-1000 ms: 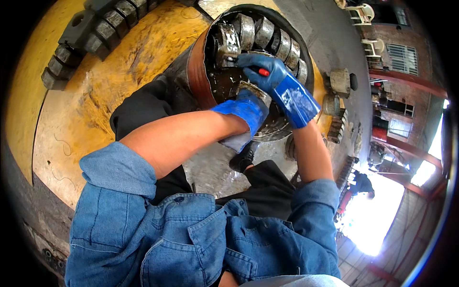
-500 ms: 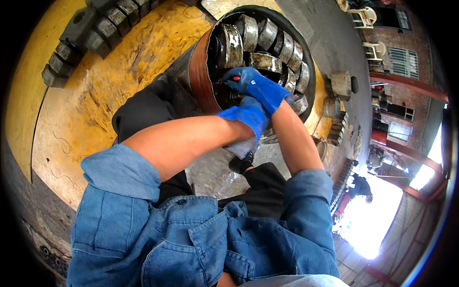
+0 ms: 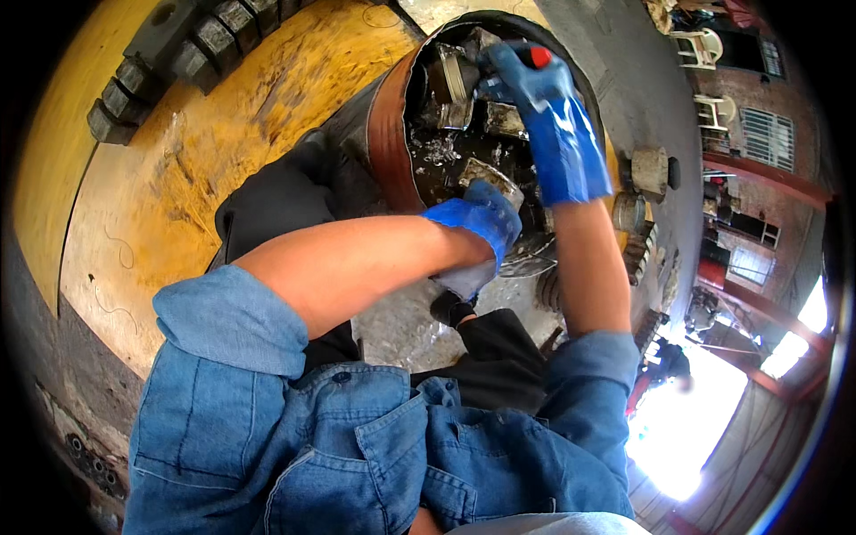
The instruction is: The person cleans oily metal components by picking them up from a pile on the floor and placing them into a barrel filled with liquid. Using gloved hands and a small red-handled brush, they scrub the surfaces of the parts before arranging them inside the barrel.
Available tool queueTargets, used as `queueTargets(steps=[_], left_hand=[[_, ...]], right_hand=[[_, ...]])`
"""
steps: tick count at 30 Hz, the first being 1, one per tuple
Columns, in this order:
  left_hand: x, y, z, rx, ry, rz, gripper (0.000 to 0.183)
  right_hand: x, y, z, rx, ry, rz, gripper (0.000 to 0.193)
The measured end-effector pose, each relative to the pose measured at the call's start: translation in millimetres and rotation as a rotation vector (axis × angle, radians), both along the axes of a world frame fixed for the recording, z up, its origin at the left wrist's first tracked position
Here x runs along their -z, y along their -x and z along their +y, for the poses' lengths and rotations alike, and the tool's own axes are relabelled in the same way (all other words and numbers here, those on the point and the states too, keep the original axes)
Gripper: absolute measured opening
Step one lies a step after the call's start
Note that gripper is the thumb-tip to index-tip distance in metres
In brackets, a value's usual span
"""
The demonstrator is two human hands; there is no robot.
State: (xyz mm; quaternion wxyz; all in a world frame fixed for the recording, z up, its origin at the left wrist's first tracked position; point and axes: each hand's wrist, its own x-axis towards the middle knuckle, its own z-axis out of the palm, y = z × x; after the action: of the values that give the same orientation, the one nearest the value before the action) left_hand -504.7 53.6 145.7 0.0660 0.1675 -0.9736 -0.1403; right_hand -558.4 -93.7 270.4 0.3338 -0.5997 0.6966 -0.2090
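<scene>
In front of me stands an open metal drum (image 3: 390, 147), reddish-brown along its side, holding dark, wet liquid and several thick metal blocks (image 3: 456, 73). My left hand (image 3: 492, 203), in a blue rubber glove, is closed at the near edge of a wet, tilted metal block (image 3: 489, 176) inside the drum; its fingertips are partly hidden. Over the far right part of the drum, my blue-gloved right hand (image 3: 530, 80) is closed around something with a red end (image 3: 540, 57). The rest of that thing is hidden by the glove.
A yellow-stained board (image 3: 241, 134) lies to the left, with a row of dark metal blocks (image 3: 214, 40) on it. Right of the drum are more metal pieces (image 3: 649, 169). White chairs (image 3: 700, 46) stand by a brick wall, and a person (image 3: 669, 364) is near the bright doorway.
My hands have parted: the right moved away from me and to the right with the red-ended thing. My left moved slightly right. The drum's contents look shifted, and the liquid is splashing.
</scene>
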Motion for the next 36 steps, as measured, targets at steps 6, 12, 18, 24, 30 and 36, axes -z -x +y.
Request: queueTargets(steps=[6, 12, 18, 24, 30, 36], left_hand=[[24.6, 8.5, 0.9, -0.202, -0.377, 0.133, 0.036], [-11.5, -24.9, 3.8, -0.319, -0.914, 0.256, 0.046], [-38.5, -41.3, 9.8, -0.462, -0.929, 0.189, 0.049], [-27.8, -9.2, 0.5, -0.194, -0.334, 0.01, 0.036], [-53.0, -18.3, -8.4, -0.082, -0.272, -0.161, 0.026], [-48.7, -7.2, -7.2, -0.172, -0.325, -0.129, 0.027]], right_hand=[[6.7, -42.4, 29.5, 0.138, 0.242, -0.044, 0.027], [38.4, -34.1, 45.7, 0.145, 0.19, -0.028, 0.026], [71.5, -5.3, 74.2, -0.14, -0.111, 0.338, 0.027], [69.0, 16.8, 13.6, -0.001, -0.144, 0.168, 0.028], [15.1, 24.1, -64.3, 0.178, 0.057, -0.115, 0.023], [36.8, 97.6, -119.6, 0.488, 0.17, -0.544, 0.028]])
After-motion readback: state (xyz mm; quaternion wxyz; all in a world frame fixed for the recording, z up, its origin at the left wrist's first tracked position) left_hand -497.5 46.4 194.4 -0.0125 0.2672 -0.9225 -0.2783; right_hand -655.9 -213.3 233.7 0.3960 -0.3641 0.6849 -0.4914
